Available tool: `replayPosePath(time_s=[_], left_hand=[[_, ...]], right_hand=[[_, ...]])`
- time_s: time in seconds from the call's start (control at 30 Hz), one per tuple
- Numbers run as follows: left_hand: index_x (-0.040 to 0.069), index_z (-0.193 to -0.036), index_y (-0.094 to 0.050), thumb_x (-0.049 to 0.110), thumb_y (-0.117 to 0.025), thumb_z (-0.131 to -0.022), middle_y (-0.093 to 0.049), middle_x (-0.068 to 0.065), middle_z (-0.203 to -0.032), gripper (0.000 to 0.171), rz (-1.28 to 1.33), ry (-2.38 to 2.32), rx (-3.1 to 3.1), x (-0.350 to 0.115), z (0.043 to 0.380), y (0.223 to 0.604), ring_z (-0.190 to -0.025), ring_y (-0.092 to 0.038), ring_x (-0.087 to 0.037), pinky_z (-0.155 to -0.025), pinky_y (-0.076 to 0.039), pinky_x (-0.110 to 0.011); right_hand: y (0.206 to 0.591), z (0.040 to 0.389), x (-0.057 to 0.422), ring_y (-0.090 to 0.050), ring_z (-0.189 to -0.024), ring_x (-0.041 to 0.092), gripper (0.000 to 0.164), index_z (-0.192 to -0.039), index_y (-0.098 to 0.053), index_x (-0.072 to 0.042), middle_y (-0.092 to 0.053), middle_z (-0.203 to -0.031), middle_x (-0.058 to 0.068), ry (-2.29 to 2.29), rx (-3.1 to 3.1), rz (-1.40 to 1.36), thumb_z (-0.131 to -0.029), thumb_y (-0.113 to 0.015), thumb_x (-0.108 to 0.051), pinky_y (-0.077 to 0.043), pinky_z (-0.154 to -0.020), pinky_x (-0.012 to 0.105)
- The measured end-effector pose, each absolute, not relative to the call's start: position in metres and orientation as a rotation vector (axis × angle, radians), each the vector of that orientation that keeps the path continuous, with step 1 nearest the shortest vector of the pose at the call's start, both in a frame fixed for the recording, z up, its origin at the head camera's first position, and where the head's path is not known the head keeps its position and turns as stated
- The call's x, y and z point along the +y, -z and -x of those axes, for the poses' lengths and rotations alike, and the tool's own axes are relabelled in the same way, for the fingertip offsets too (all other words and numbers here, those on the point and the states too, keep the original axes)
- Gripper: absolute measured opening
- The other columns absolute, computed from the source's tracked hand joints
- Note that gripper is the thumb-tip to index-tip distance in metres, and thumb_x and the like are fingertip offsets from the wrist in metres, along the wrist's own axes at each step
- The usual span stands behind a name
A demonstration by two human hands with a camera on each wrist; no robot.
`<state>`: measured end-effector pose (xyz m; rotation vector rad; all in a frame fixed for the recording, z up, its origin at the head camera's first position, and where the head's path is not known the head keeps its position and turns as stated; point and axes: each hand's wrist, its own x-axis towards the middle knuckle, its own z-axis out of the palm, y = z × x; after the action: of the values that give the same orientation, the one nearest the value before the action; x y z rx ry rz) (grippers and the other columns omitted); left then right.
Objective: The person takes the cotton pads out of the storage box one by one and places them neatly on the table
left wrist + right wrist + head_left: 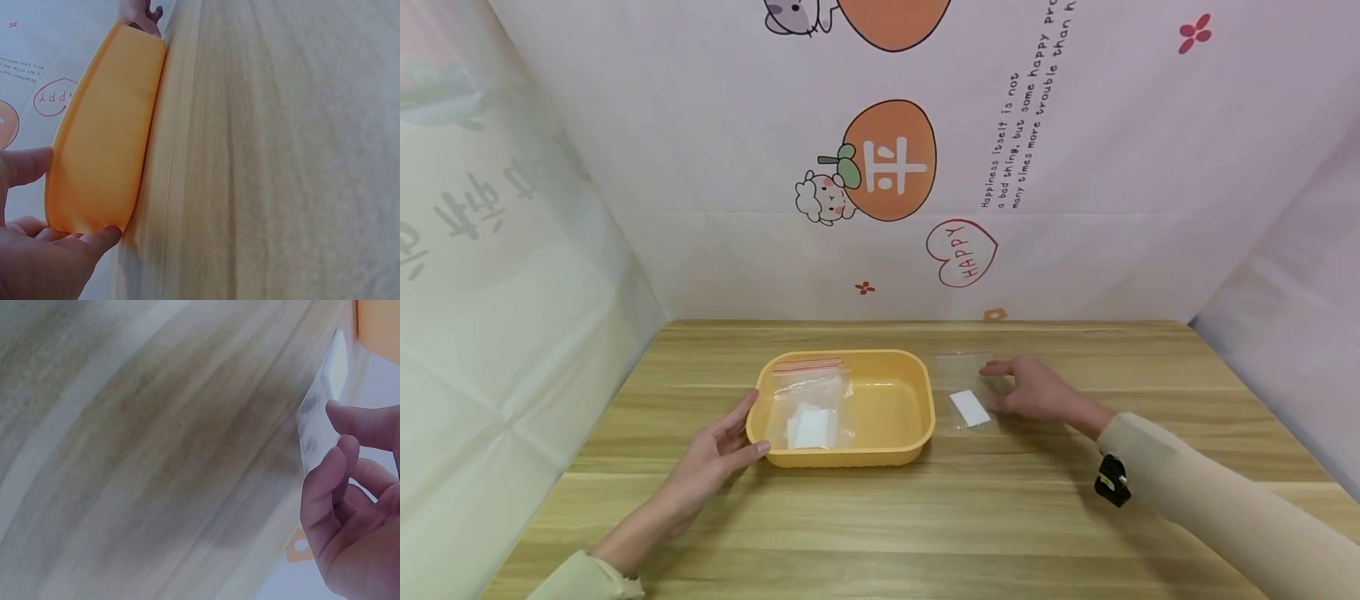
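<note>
A yellow plastic tray (pixel 891 412) stands on the table, its left end held by my left hand (pixel 709 457). In the left wrist view, the thumb (pixel 28 165) is at the tray's rim and the other fingers curve against its end. Several clear zip bags (pixel 833 390) with red seal lines lie in the tray's left half, white cards (pixel 811 427) inside them. Right of the tray lies another clear zip bag (pixel 953 375) with a white card (pixel 970 408). My right hand (pixel 1033 390) is at this bag's right edge, fingers bent, thumb and fingertips apart.
The wood-grain table (pixel 865 525) meets a printed white curtain (pixel 737 250) at its back edge. More white cloth hangs on the left and right sides. A black device (pixel 1112 481) is strapped at the right wrist.
</note>
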<state>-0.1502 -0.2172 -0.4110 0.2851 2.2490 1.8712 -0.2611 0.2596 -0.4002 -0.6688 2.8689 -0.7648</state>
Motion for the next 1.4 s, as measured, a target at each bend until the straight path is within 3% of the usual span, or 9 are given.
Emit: replayPosePath(time_s=[0.37, 0.47, 0.63, 0.67, 0.73, 0.87, 1.07, 1.4], left_hand=[[0.003, -0.168, -0.013, 0.01, -0.068, -0.103, -0.01, -0.019, -0.173, 0.085, -0.26, -1.88, 2.233, -0.217, 0.149, 0.413, -0.154, -0.025, -0.037, -0.111, -0.036, -0.023], [0.003, -0.168, -0.013, 0.01, -0.068, -0.103, -0.01, -0.019, -0.173, 0.085, -0.255, -1.875, 2.238, -0.217, 0.149, 0.413, -0.154, -0.024, -0.037, -0.112, -0.035, -0.024], [0.003, -0.168, -0.013, 0.011, -0.068, -0.103, -0.009, -0.018, -0.174, 0.086, -0.255, -1.871, 2.244, -0.218, 0.15, 0.413, -0.155, -0.023, -0.036, -0.112, -0.034, -0.024], [0.003, -0.168, -0.013, 0.011, -0.069, -0.103, -0.009, -0.017, -0.174, 0.086, -0.257, -1.87, 2.245, -0.218, 0.15, 0.413, -0.155, -0.023, -0.036, -0.112, -0.034, -0.024], [0.003, -0.168, -0.013, 0.012, -0.069, -0.103, -0.009, -0.017, -0.174, 0.086, -0.261, -1.872, 2.241, -0.218, 0.15, 0.413, -0.155, -0.024, -0.036, -0.112, -0.035, -0.023], [0.003, -0.168, -0.013, 0.013, -0.07, -0.103, -0.009, -0.015, -0.174, 0.087, -0.272, -1.884, 2.23, -0.218, 0.151, 0.413, -0.155, -0.024, -0.034, -0.111, -0.036, -0.021], [0.004, -0.168, -0.013, 0.013, -0.07, -0.103, -0.009, -0.013, -0.174, 0.087, -0.272, -1.894, 2.222, -0.219, 0.152, 0.413, -0.155, -0.022, -0.034, -0.11, -0.035, -0.019], [0.003, -0.168, -0.014, 0.01, -0.069, -0.103, -0.009, -0.013, -0.174, 0.086, -0.258, -1.888, 2.234, -0.219, 0.153, 0.411, -0.155, -0.022, -0.035, -0.112, -0.035, -0.023]], right_hand=[[0.402, 0.259, 0.255, -0.052, -0.135, 0.05, 0.051, -0.129, -0.07, 0.008, -0.063, -0.138, 0.03, 0.729, 2.874, 0.662, -0.085, -0.086, -0.013, -0.04, -0.113, 0.065], [0.395, 0.258, 0.253, -0.063, -0.121, 0.045, 0.046, -0.13, -0.071, 0.006, -0.066, -0.136, 0.026, 0.758, 2.873, 0.6, -0.089, -0.081, -0.014, -0.05, -0.105, 0.06], [0.371, 0.255, 0.246, -0.071, -0.09, 0.028, 0.02, -0.111, -0.078, 0.002, -0.078, -0.105, 0.011, 0.813, 2.894, 0.663, -0.094, -0.076, -0.01, -0.06, -0.085, 0.048], [0.364, 0.254, 0.243, -0.072, -0.092, 0.026, 0.014, -0.104, -0.078, 0.002, -0.077, -0.097, 0.008, 0.821, 2.898, 0.697, -0.094, -0.076, -0.008, -0.06, -0.082, 0.046], [0.352, 0.251, 0.235, -0.068, -0.082, 0.02, 0.004, -0.094, -0.078, -0.003, -0.075, -0.086, 0.001, 0.835, 2.895, 0.731, -0.093, -0.076, -0.006, -0.058, -0.072, 0.039], [0.327, 0.244, 0.213, -0.062, -0.072, 0.017, 0.007, -0.087, -0.076, -0.009, -0.071, -0.08, -0.004, 0.821, 2.896, 0.792, -0.093, -0.076, -0.006, -0.052, -0.065, 0.032], [0.311, 0.236, 0.169, -0.064, -0.077, 0.014, 0.003, -0.091, -0.076, -0.01, -0.072, -0.082, -0.005, 0.815, 2.801, 0.852, -0.093, -0.076, -0.01, -0.055, -0.069, 0.033], [0.33, 0.248, 0.101, -0.065, -0.081, 0.01, 0.007, -0.095, -0.075, -0.006, -0.071, -0.085, -0.005, 0.752, 2.619, 0.977, -0.091, -0.08, -0.007, -0.056, -0.075, 0.028]])
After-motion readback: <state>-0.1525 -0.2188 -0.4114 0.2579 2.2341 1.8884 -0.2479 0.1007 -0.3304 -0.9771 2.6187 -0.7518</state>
